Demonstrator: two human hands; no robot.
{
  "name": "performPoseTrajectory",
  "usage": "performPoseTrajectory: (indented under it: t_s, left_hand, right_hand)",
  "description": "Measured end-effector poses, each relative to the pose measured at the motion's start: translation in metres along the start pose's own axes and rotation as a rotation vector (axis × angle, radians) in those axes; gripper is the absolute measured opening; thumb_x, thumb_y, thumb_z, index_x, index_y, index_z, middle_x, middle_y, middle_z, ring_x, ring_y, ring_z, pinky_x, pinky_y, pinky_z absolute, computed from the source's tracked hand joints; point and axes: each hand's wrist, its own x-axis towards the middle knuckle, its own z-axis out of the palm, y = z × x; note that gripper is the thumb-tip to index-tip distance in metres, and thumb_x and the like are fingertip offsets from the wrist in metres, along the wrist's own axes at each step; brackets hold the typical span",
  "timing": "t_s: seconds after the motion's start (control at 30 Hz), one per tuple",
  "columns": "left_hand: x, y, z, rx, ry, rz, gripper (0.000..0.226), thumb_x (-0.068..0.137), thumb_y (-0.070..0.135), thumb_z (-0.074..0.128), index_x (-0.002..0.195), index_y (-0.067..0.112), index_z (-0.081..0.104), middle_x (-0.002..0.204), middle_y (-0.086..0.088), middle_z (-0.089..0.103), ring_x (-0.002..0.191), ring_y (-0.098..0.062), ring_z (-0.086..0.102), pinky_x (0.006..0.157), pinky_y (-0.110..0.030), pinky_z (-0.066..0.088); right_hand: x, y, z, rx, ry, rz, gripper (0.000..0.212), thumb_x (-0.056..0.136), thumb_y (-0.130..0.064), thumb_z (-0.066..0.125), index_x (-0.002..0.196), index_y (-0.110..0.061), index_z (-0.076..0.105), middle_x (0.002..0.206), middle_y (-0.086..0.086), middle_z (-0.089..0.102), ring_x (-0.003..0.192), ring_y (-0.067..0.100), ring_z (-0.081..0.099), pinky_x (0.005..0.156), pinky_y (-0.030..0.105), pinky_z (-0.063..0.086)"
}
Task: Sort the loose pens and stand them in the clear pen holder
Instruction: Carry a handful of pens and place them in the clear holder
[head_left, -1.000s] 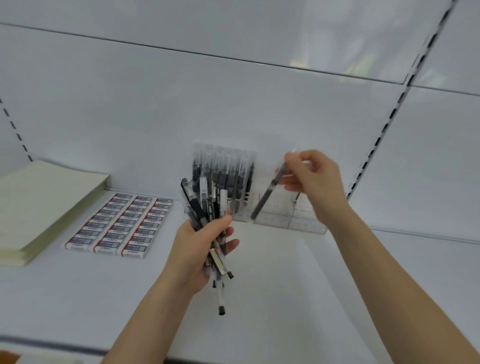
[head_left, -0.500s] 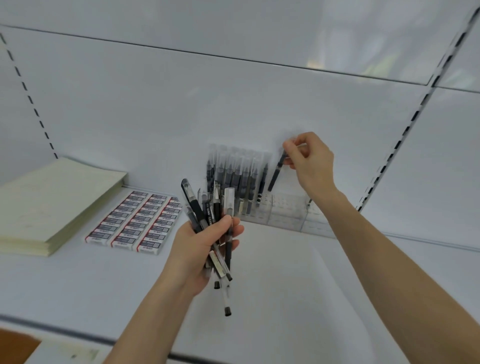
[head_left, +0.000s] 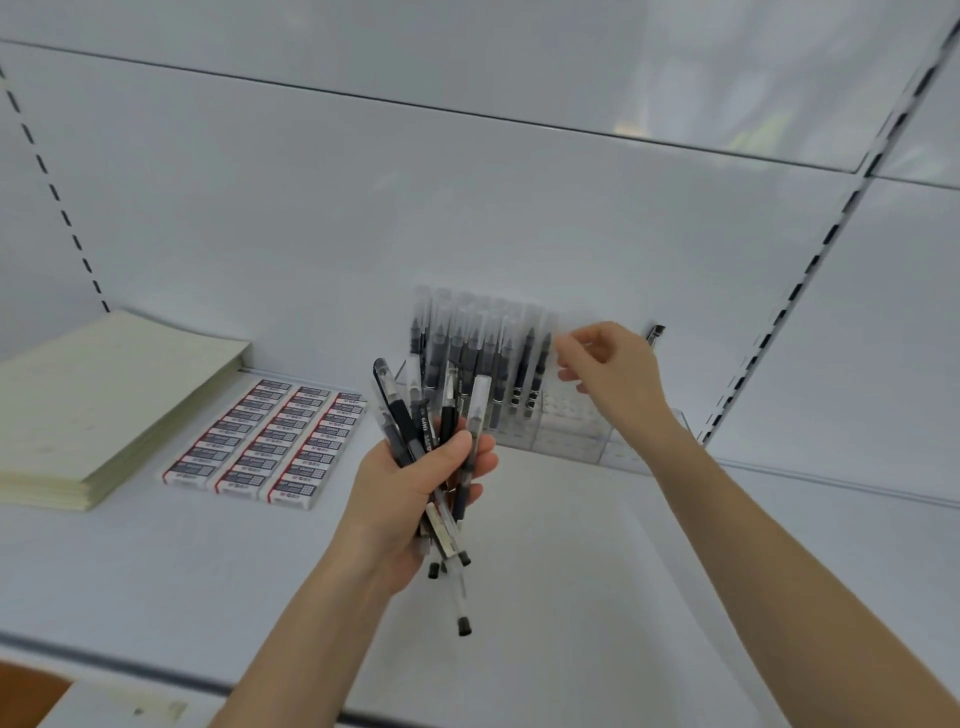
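Several pens (head_left: 401, 419) upright, caps up, gripped by left hand (head_left: 410, 493) | right hand (head_left: 615, 379) at holder (head_left: 571, 439), grip unclear

On the white metal shelf (head_left: 571, 571) I see a pale paper stack (head_left: 104, 405) far left and rows of boxed erasers (head_left: 270, 441) just right of it. The clear plastic pen holder (head_left: 571, 431) is behind, against the back wall. The left hand (head_left: 415, 499) grips loose pens (head_left: 431, 421) before it.

On the white metal shelf (head_left: 156, 561) in front of you, find the stack of pale green paper pads (head_left: 104, 395) at the left edge. The flat block of white boxed erasers with red-and-black labels (head_left: 270, 441) lies just beside it.
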Motion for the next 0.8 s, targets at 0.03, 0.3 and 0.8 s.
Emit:
performPoseTrajectory:
  t_s: [0.03,0.3,0.8]
  left_hand:
    - [0.001,-0.001,0.000,0.008,-0.007,0.003,0.010,0.085,0.006,0.057,0.088,0.010,0.066,0.075,-0.004,0.074,0.067,-0.012,0.071,0.052,-0.021,0.055]
    - [0.006,-0.008,0.014,0.067,-0.079,0.026,0.012,0.086,0.007,0.057,0.091,0.013,0.065,0.079,-0.003,0.075,0.075,-0.016,0.072,0.060,-0.024,0.058]
    - [0.001,-0.003,-0.004,0.013,0.080,0.027,0.008,0.085,0.014,0.059,0.081,0.010,0.064,0.065,0.000,0.071,0.059,-0.012,0.068,0.054,-0.026,0.057]
  right_hand:
    - [-0.009,-0.004,-0.003,0.036,-0.038,-0.014,0.018,0.085,-0.033,0.061,0.080,-0.016,0.064,0.073,-0.003,0.070,0.068,0.010,0.068,0.072,0.034,0.054]
    - [-0.053,-0.031,-0.004,0.128,-0.379,-0.144,0.009,0.079,-0.028,0.070,0.071,-0.031,0.068,0.069,-0.021,0.067,0.069,-0.007,0.061,0.063,0.005,0.044]
    - [0.006,-0.036,-0.009,0.148,0.131,-0.168,0.016,0.090,-0.015,0.055,0.079,-0.027,0.054,0.072,-0.001,0.065,0.072,0.018,0.067,0.076,0.037,0.055]
